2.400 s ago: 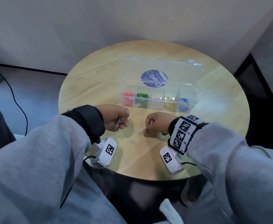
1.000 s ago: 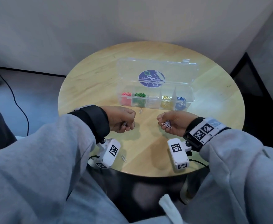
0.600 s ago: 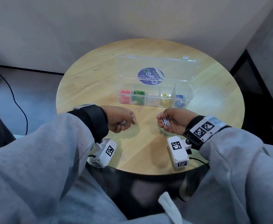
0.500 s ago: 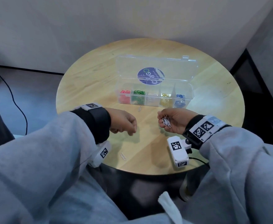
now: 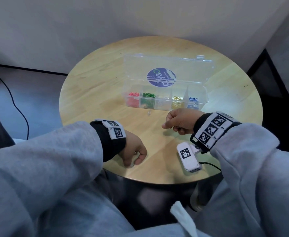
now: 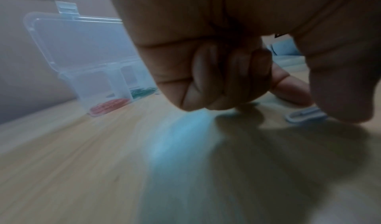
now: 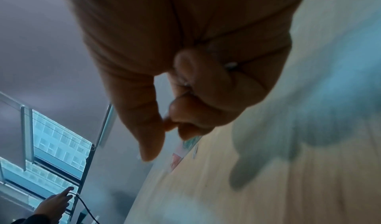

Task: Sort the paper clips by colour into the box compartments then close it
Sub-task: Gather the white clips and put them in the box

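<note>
Fingers of my left hand (image 5: 134, 153) curl over a white clip (image 6: 305, 115) lying near the bench (image 5: 92, 93) edge; pinch low. My right hand (image 5: 179, 121) holds gathered clips, for the box (image 5: 203, 98) beyond.

left hand (image 5: 133, 151) curled low, right hand (image 5: 180, 120) fisted

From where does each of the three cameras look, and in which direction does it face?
Head: from above, down at the round table, open box, both hands and grey sleeves.
Left wrist: low over the table, along the left hand toward the box.
Right wrist: tilted, along the right hand, table beyond.
Head and left wrist views share the box.
</note>
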